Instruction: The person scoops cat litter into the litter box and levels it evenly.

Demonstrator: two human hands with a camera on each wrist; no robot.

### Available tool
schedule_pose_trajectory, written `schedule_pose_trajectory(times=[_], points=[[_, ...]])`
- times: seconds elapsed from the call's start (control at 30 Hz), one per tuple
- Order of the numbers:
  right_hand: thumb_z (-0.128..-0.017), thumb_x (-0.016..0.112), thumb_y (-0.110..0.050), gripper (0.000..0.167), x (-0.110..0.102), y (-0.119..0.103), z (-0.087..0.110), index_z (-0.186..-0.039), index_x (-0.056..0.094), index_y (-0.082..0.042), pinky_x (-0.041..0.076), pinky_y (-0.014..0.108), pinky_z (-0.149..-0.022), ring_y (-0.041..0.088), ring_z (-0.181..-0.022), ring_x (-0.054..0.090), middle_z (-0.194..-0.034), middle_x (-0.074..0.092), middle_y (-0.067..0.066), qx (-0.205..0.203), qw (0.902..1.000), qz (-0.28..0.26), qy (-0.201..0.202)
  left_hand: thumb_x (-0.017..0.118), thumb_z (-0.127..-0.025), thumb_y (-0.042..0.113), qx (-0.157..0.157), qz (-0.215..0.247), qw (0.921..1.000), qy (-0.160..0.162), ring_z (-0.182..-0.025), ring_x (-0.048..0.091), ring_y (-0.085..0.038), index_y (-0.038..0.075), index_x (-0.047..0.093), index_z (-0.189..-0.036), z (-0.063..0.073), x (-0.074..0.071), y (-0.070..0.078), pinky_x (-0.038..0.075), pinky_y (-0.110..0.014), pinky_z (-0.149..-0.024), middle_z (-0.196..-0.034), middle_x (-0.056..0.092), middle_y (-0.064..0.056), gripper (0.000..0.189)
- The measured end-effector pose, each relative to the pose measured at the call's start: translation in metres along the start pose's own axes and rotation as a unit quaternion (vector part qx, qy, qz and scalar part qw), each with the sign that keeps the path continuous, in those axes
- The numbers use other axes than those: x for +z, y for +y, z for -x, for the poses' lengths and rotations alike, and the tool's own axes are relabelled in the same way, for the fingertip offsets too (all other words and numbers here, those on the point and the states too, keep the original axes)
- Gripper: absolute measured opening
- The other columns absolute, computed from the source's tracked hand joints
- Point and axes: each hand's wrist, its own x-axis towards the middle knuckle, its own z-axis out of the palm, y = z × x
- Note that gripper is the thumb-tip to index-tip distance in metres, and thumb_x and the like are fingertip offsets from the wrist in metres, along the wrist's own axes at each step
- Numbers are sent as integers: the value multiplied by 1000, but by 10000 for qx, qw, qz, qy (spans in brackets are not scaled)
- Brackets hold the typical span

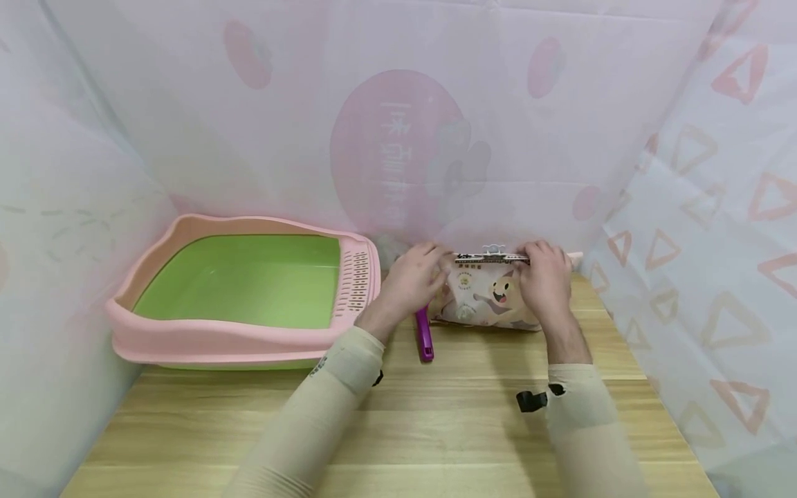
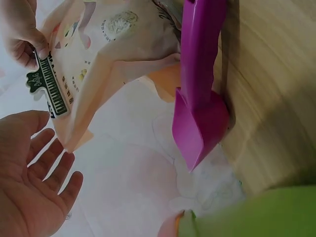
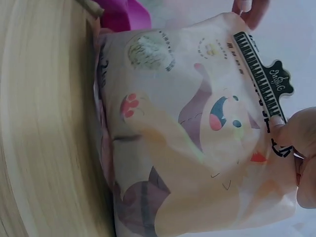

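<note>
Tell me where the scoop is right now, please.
In the head view, the scoop is on the table, between the tray on the left and the bag on the right.

Room before bag point(image 1: 482, 294), scoop point(image 1: 425, 337) at left

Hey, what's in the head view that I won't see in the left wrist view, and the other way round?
Only the head view shows the slotted end of the pink and green tray and the person's beige sleeves.

Only the left wrist view shows the pointed blade of the purple scoop.

Both show the left hand, the right hand, the bag, the clip along its top, and the scoop's handle.
</note>
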Motion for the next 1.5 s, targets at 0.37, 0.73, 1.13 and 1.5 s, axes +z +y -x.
schedule_pose_trajectory(times=[0.37, 0.73, 1.13, 1.5], points=[[-111, 74, -8, 25, -15, -7, 25, -135, 78, -1, 28, 77, -139, 56, -143, 61, -146, 75, 28, 52, 9997, -100, -212, 73, -118, 22, 147, 234, 9984, 495, -148, 71, -32, 12, 73, -152, 15, 18, 10, 57, -51, -131, -154, 77, -10, 36], [-112, 76, -11, 26, -29, -13, 43, -137, 78, -3, 25, 76, -139, 55, -144, 62, -148, 77, 27, -101, 9990, -160, -407, 74, -117, 24, -45, 421, 9975, 573, -135, 74, -30, 17, 78, -147, 28, 21, 18, 64, -47, -116, -143, 82, -6, 31], [-108, 86, -20, 46, -50, -26, 51, -150, 72, -6, 10, 75, -141, 48, -150, 60, -151, 75, 23, -351, 9838, -1418, -1037, 75, -113, 7, -3, 828, 9924, 909, -121, 75, -34, 11, 84, -129, 39, 15, 23, 64, -47, -110, -129, 85, -9, 19], [-108, 84, -7, 39, -52, -48, 58, -145, 76, 0, 59, 64, -117, 46, -135, 72, -142, 78, 25, -760, 9825, -1438, -913, 78, -112, 9, 79, 765, 9941, 761, -121, 76, -33, 9, 84, -128, 48, 4, 30, 64, -47, -110, -129, 86, -9, 17]])
